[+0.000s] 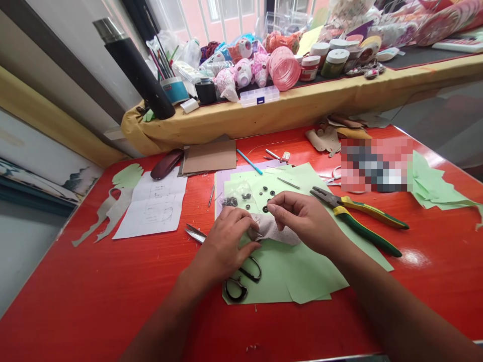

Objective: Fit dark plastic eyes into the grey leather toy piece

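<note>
A pale grey-beige piece of fabric or soft leather (277,232) lies bunched on the light green sheets. My left hand (228,239) has its thumb and fingers closed on the left end of the piece, where a small shiny bit shows. Over the right end, my right hand (305,216) is pinched; whatever is between its fingertips is too small to tell. Just beyond the fingertips lie several dark round snap fasteners (272,193), with more in a clear plastic bag (239,190). Black-handled scissors (249,269) rest partly under my left hand.
Green-and-yellow pliers (358,216) lie right of my right hand. A thin metal rod (289,182), a blue pen (249,162) and brown boards (209,157) sit farther back. A drawn pattern sheet (154,206) is at left. A crowded ledge (211,123) with jars and a flask (138,75) borders the table.
</note>
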`<state>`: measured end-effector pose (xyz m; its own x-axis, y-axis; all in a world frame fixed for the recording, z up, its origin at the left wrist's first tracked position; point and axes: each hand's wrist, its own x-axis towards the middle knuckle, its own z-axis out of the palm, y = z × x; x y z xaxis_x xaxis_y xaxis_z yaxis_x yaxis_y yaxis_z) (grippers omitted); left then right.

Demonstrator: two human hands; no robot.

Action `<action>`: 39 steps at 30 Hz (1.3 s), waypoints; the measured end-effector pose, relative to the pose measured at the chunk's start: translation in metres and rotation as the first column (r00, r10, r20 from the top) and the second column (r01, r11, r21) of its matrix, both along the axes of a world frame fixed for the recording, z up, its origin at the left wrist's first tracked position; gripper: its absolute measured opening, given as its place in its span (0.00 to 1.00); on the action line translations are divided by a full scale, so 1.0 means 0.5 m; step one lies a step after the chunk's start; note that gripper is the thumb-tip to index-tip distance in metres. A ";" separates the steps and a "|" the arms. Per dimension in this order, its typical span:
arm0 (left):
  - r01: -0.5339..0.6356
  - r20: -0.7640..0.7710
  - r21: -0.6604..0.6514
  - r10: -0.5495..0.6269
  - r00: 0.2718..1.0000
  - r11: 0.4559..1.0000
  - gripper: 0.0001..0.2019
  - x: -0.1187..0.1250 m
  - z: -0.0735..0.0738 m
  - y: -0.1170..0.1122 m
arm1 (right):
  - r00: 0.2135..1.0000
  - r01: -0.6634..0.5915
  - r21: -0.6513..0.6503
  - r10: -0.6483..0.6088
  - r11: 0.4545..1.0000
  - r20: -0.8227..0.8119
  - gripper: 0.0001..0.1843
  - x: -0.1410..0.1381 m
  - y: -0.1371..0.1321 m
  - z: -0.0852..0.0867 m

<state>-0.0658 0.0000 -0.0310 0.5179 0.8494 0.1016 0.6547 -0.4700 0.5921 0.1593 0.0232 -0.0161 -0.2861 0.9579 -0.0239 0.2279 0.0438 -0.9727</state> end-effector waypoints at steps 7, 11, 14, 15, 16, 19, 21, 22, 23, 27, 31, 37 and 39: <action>-0.192 0.100 0.006 0.190 0.977 0.981 0.08 -0.003 -0.002 0.010 | 1.000 0.000 0.009 0.000 1.000 0.000 0.14 -0.001 -0.003 0.002; -0.403 -0.004 -0.020 0.403 0.915 0.915 0.15 -0.002 -0.020 0.019 | 1.000 0.005 0.005 -0.005 1.000 0.025 0.13 -0.004 -0.004 0.005; -0.431 -0.067 -0.020 0.429 0.901 0.902 0.20 0.007 -0.031 0.022 | 0.998 0.008 -0.004 -0.007 1.000 0.055 0.12 -0.006 -0.005 0.004; -0.438 -0.072 -0.018 0.436 0.897 0.899 0.21 0.011 -0.033 0.022 | 0.998 0.008 -0.004 -0.008 1.000 0.059 0.12 -0.006 -0.005 0.003; -0.443 -0.073 -0.023 0.440 0.895 0.896 0.21 0.015 -0.034 0.022 | 0.998 0.007 -0.001 -0.007 1.000 0.061 0.12 -0.007 -0.005 0.003; -0.444 -0.043 -0.086 0.441 0.896 0.892 0.18 0.024 -0.032 0.022 | 0.998 0.005 0.020 -0.007 1.000 0.062 0.12 -0.007 -0.005 0.000; -0.446 -0.012 -0.125 0.448 0.894 0.886 0.15 0.026 -0.031 0.023 | 0.998 0.002 0.023 -0.003 1.000 0.063 0.12 -0.007 -0.005 0.000; -0.446 0.004 -0.140 0.451 0.892 0.884 0.14 0.025 -0.031 0.023 | 0.998 -0.001 0.019 0.000 1.000 0.063 0.12 -0.007 -0.004 -0.001; -0.445 0.019 -0.154 0.453 0.892 0.882 0.12 0.025 -0.030 0.023 | 0.998 -0.005 0.014 0.004 1.000 0.063 0.12 -0.008 -0.004 -0.001; -0.430 0.074 -0.209 0.453 0.889 0.878 0.09 0.023 -0.026 0.021 | 0.998 -0.019 0.007 0.019 1.000 0.055 0.11 -0.009 -0.005 0.000; -0.412 0.084 -0.368 0.471 0.878 0.834 0.11 0.025 -0.016 0.015 | 0.998 -0.015 0.006 0.015 1.000 0.058 0.11 -0.009 -0.007 0.003; -0.311 0.218 -0.509 0.470 0.855 0.802 0.14 0.021 -0.020 0.013 | 0.997 -0.017 -0.018 0.018 1.000 0.080 0.11 -0.009 -0.007 0.005; -0.286 0.235 -0.542 0.469 0.852 0.790 0.20 0.018 -0.020 0.014 | 0.996 -0.020 -0.014 0.022 1.000 0.086 0.11 -0.010 -0.007 0.003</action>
<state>-0.0568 0.0067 -0.0411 0.1535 0.9542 -0.2567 0.4318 0.1689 0.8860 0.1545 0.0197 -0.0148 -0.3025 0.9511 -0.0622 0.3105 0.0366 -0.9499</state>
